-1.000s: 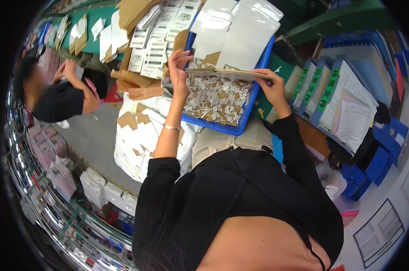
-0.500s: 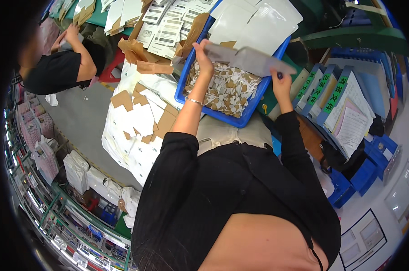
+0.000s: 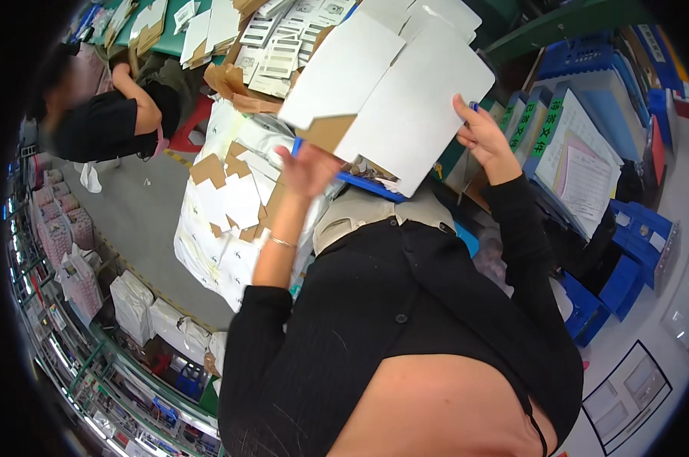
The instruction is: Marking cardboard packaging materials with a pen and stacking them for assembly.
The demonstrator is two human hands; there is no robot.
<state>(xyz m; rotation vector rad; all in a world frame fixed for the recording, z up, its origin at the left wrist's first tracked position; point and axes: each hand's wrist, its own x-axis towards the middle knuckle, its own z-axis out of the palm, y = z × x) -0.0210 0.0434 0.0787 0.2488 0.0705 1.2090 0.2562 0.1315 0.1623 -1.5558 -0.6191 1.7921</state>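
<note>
Two hands are raised over the blue plastic bin [image 3: 360,183], and between them is a large flat white cardboard box blank with a brown inner face [image 3: 394,95], unfolded and tilted up toward the camera so that it hides most of the bin. The blank's long axis runs from its upper left flap down to its right edge, roughly crosswise between the hands. The right hand [image 3: 483,137] is at the blank's right edge, fingers curled and closed on that edge, thumb side toward the camera; it appears to carry most of the sheet. The left hand [image 3: 308,169] is under the blank's lower left corner, just below the brown flap, blurred; fingers look loosely spread, and whether they touch or grip the flap cannot be told. The blank thus lies above and to the right of the left hand, up and to the left of the right hand. Only a strip of the bin's near rim shows below the blank's lower edge. To the left of the bin, a white plastic sack of loose white and brown card pieces [image 3: 223,221] sits near the left forearm. At far left, another person in a black top [image 3: 101,122] bends over separate work, well apart.
</note>
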